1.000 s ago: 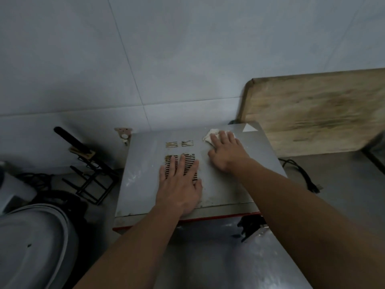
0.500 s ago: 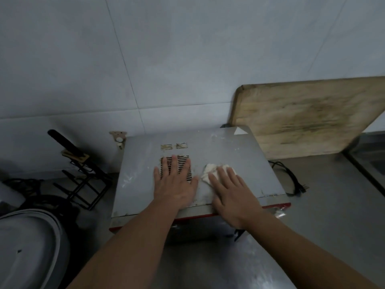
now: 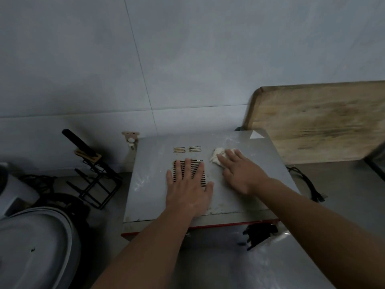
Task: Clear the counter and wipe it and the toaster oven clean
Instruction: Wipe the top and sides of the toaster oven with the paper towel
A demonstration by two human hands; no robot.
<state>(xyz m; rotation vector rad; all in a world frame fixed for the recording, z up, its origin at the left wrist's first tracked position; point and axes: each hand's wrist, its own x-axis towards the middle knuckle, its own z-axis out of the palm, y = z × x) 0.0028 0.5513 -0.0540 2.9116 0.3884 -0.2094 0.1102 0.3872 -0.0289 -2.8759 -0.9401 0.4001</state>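
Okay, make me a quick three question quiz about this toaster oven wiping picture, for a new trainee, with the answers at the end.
1. True or false: the left hand lies flat over the large vent slots on top of the toaster oven.
2. Which hand presses the white cloth? A) left B) right C) both
3. Fill in: the wooden cutting board leans against the ____.

Key: 1 true. 2 B, the right hand, its fingers spread over the cloth. 3 wall.
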